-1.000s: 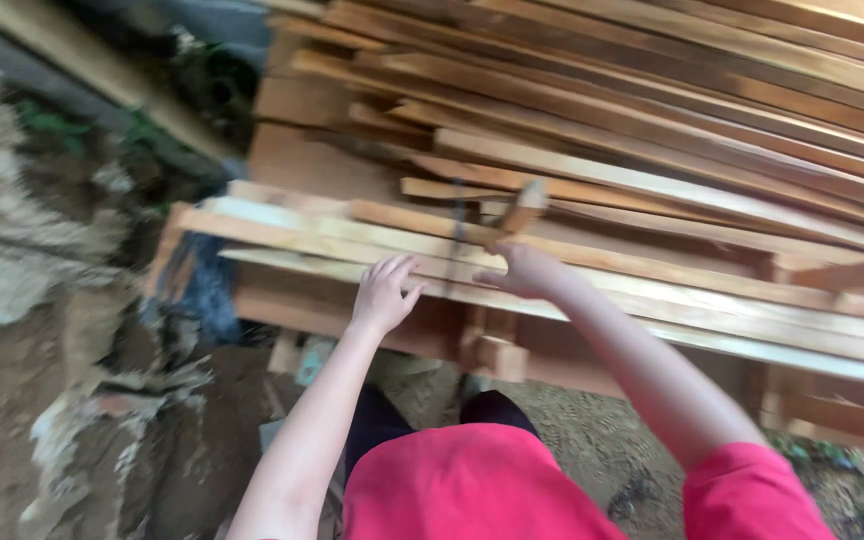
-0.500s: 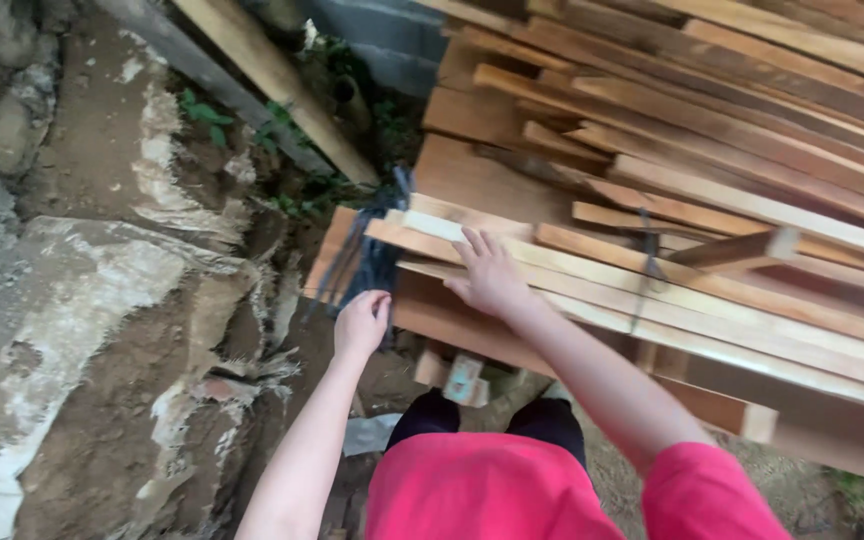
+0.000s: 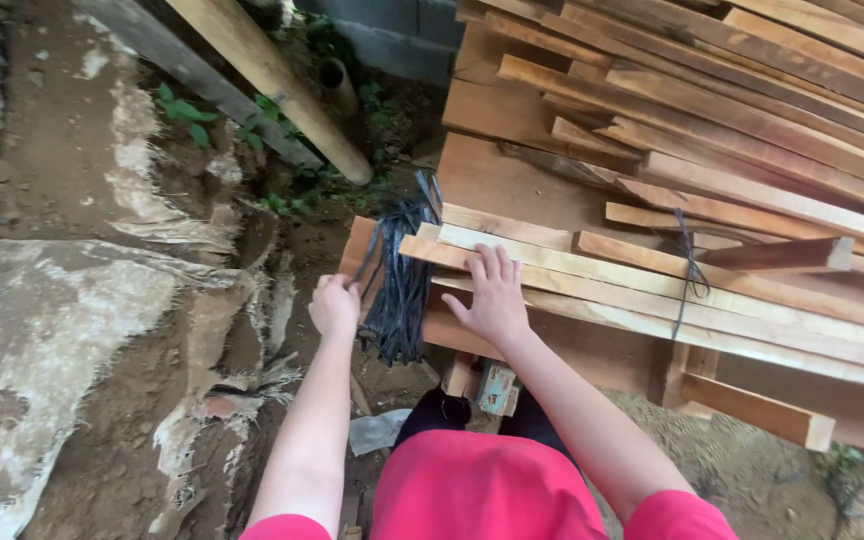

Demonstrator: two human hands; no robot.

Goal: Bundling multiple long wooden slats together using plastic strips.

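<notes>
Our left hand (image 3: 335,305) has shifted to grip the end, at 9 o'clock, of the strapped plank bundle (image 3: 592,270) beside its black strapping (image 3: 402,280), while our open right hand (image 3: 495,295) now lies flat on the top planks, so the bundle seems braced.

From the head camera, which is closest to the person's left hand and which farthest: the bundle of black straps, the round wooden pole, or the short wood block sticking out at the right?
From the left hand:
1. Bundle of black straps, just to its right, at the stack's end.
2. Round wooden pole, up and behind, leaning over the dirt.
3. Short wood block, far right on the planks.
</notes>
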